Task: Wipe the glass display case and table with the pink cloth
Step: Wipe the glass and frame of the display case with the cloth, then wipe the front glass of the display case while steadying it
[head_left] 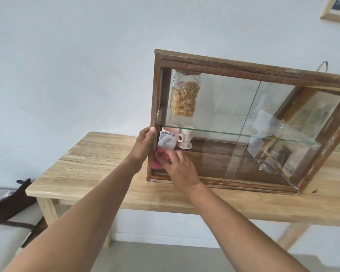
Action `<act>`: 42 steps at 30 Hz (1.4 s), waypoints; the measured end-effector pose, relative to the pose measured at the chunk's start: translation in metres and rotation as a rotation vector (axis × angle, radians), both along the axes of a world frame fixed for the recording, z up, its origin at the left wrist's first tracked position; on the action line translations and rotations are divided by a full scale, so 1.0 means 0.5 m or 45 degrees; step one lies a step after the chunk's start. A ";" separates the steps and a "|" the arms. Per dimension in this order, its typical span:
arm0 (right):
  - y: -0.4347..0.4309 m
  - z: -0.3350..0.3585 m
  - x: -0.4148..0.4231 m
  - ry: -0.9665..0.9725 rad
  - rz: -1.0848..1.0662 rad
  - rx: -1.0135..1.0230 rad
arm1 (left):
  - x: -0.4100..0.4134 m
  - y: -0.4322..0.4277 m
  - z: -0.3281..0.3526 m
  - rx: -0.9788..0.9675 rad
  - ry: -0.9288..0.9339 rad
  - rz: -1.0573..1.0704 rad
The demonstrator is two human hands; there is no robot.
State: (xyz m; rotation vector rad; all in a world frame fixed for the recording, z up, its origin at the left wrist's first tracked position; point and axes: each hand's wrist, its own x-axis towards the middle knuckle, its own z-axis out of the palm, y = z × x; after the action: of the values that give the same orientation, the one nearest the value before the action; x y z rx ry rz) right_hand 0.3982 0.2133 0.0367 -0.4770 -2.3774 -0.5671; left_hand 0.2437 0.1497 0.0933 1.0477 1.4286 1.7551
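Two bare forearms are seen reaching forward from the lower edge of the view toward the left end of a glass display case (234, 122). The right hand (180, 169) is laid flat, fingers spread, on a pink cloth (159, 160), which is pressed against the lower left corner of the case front, just above its bottom rail. The left hand (144, 145) is closed around the left upright of the case's wooden frame, with the thumb set at the level of the glass shelf (234, 134). The case is carried by a light wooden table (90, 161), standing toward the back edge of the tabletop, with bare wood left to its left and along the front edge. Behind the cloth, on the floor of the case at its left end, a pink cup (168, 139) bearing a white label is seen, with a white mug (185, 139) just beside it on the right. Above them, at the upper left, a clear bag of pasta (185, 95) is seen. Clear plastic wrapping (273, 134) lies toward the right end of the case. Beyond everything, a pale wall (77, 65) is visible, with the corner of a picture frame (334, 10) at the top right.
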 end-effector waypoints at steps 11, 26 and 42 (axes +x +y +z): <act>0.001 -0.042 0.114 -0.380 -0.156 -0.272 | 0.030 -0.001 -0.004 0.010 0.058 0.210; 0.066 0.181 0.332 0.633 -0.224 -0.410 | 0.195 0.009 0.116 0.365 1.087 0.980; 0.190 0.126 0.411 0.029 0.025 -0.055 | 0.396 0.153 0.181 0.238 1.663 0.788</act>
State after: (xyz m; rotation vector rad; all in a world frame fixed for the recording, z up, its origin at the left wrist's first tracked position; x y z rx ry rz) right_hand 0.6037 0.3083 0.0997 -0.4759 -2.3743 -0.4993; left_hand 0.4418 0.2262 0.1838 2.2555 2.5807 1.5721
